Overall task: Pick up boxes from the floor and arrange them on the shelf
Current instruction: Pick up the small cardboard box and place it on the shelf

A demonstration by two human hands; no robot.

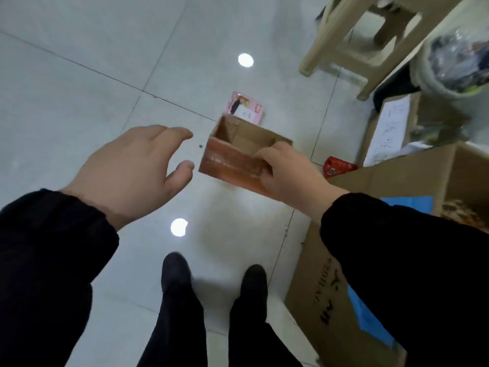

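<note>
A small open-topped brown cardboard box (232, 160) with a reddish front face hangs above the floor. My right hand (288, 173) grips its near right wall, fingers hooked over the rim. Just left of the box, my left hand (132, 170) hovers with fingers spread, holding nothing. A flat pink box (244, 107) lies on the tiles behind the brown one. A small red packet (337, 166) lies on the floor to the right. No shelf is in sight.
A large open cardboard carton (328, 300) with blue tape stands at the right, another carton with a written sheet (389, 128) behind it. A beige plastic stool (352, 35) stands at the upper right. My two feet (214, 276) are below on grey tiles.
</note>
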